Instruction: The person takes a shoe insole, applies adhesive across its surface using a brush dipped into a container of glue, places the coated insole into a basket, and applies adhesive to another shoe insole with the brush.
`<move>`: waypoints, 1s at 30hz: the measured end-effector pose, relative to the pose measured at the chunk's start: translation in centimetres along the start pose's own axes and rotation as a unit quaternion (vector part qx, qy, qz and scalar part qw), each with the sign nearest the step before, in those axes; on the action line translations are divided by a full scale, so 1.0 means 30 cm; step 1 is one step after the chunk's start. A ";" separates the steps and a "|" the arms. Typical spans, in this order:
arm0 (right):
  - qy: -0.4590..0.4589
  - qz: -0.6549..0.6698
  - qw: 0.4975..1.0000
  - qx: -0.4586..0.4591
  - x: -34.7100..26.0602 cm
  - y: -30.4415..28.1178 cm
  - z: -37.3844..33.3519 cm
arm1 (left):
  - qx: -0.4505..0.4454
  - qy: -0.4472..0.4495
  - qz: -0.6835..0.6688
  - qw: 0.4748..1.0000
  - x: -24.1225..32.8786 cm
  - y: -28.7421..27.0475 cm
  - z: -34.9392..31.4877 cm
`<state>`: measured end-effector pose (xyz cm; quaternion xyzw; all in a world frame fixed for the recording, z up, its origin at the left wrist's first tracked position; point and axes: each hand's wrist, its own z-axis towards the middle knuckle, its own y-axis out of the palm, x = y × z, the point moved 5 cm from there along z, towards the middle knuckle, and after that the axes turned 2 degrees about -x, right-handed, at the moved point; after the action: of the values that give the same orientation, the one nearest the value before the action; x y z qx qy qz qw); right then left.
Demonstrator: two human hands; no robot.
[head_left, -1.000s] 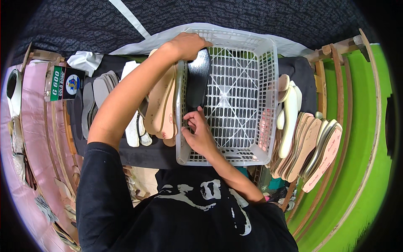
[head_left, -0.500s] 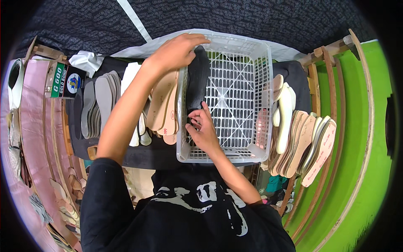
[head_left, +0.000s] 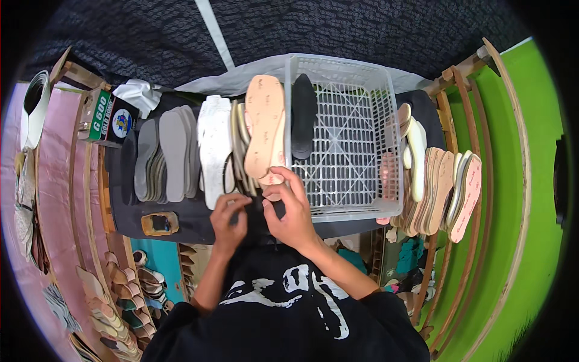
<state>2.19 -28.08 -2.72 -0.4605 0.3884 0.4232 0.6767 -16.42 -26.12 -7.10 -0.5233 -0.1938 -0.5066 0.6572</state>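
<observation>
A black insole stack (head_left: 304, 114) lies along the left side inside a clear plastic crate (head_left: 392, 151). Just left of the crate is a stack of tan insoles (head_left: 264, 123) with handwriting on top. My right hand (head_left: 294, 217) has its fingers at the lower end of this stack, thumb apart from the fingertips. My left hand (head_left: 229, 226), slightly blurred, is below the white insoles (head_left: 214, 151) and some beige ones, fingers bent and apart, with nothing visible in them.
Grey insoles (head_left: 175, 154) stand in rows further left, by a green and black box (head_left: 108, 120) and a tape roll (head_left: 160, 224). More tan and cream insoles (head_left: 435, 187) lie right of the crate. Wooden rails (head_left: 470, 120) flank the dark-covered table.
Both hands have left the crate and the black insoles, which remain inside it. My left hand has come down toward me; my right hand has moved to the tan insoles' lower end. The view has shifted.
</observation>
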 end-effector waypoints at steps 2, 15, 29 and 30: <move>-0.068 -0.092 0.993 0.016 -0.056 0.063 -0.025 | -0.045 -0.005 -0.010 0.999 -0.025 -0.024 -0.087; 0.049 -0.157 0.986 0.013 0.200 0.494 -0.416 | -0.235 0.005 0.101 0.967 -0.415 -0.160 -0.389; 0.093 -0.130 0.980 -0.117 0.166 0.606 -0.522 | -0.284 -0.064 0.119 0.949 -0.353 -0.214 -0.526; 0.062 -0.126 0.986 -0.094 0.141 0.621 -0.494 | -0.228 -0.056 0.058 0.970 -0.338 -0.255 -0.507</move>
<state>-15.71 -37.24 -16.13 -0.5928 0.3270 0.3403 0.6526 -31.43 -34.41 -17.02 -0.6977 -0.0788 -0.4680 0.5367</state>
